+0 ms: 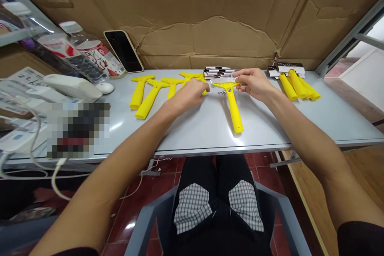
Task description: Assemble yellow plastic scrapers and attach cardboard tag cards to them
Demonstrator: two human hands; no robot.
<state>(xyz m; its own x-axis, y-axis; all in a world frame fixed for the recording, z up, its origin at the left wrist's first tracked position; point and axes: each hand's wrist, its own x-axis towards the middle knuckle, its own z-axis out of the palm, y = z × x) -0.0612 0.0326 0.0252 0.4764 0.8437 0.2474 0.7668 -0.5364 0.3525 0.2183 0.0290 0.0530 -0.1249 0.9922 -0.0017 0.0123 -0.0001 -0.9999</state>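
Observation:
A yellow T-shaped scraper lies on the table with its handle pointing toward me and a pale blade strip along its head. My right hand pinches the right end of that scraper's head. Just left of the head is my left hand, its fingers curled together; whatever is between them, if anything, is hidden. A few small screws lie below the head, between the hands. Several more yellow T-shaped handles lie to the left, some partly behind my left hand. Behind the hands sits a stack of black-and-white packaged blades.
Yellow scrapers with dark-and-white heads are piled at the right. A phone leans on the cardboard behind. Bottles, a white mouse, cables and a blurred patch crowd the left of the grey table.

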